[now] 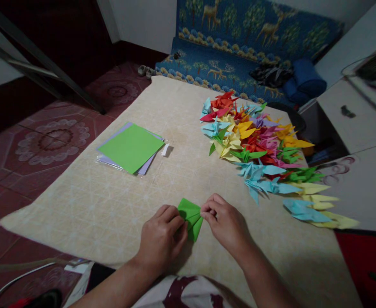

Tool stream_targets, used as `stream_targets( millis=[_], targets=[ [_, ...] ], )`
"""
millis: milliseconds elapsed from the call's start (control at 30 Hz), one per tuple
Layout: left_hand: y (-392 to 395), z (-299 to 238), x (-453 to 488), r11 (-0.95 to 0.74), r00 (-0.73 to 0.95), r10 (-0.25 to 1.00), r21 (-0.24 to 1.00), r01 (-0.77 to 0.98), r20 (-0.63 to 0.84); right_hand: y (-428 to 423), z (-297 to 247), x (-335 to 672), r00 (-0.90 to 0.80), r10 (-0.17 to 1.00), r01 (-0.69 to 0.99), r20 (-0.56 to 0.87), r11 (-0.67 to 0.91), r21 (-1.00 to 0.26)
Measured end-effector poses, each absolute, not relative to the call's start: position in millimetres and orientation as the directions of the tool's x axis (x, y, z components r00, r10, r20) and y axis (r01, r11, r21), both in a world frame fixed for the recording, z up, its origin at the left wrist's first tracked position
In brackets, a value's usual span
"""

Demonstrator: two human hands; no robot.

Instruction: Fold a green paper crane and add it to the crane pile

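A creased green origami paper (190, 216) is held between my two hands, just above the near part of the table. My left hand (165, 233) grips its left side, fingers curled and partly covering it. The thumb and fingertips of my right hand (221, 218) pinch its right corner. Fold lines fan out across the paper toward that pinched corner. Farther off on the left lies a stack of square paper, a green sheet (132, 147) on top and purple sheets beneath, with clear plastic wrapping under them.
Many folded paper cranes (255, 141) in several colours are heaped along the table's right side. A small white scrap (165, 149) lies beside the paper stack. Beyond the cloth-covered table (88, 205) stands a blue patterned sofa (213, 64). A white cabinet (357, 115) is at the right.
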State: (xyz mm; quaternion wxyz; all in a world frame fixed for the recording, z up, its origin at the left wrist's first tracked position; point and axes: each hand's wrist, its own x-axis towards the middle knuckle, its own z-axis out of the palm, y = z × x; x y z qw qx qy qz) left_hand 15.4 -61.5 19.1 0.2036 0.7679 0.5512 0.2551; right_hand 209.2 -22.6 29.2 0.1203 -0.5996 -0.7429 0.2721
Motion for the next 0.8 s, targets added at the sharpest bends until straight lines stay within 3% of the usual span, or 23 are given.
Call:
stream_targets(
  millis=[500,800],
  targets=[
    [-61.0,15.3,18.4,-0.345,0.294,0.938,0.506,0.790,0.181,-23.9,40.4,199.4,-0.316,0.941,0.904,-0.122,0.260,-0.340],
    [-61.2,16.4,19.1,-0.320,0.280,0.948,0.470,0.823,0.153,-27.7,36.8,195.1,-0.305,0.948,0.922,-0.091,0.269,-0.279]
  ],
)
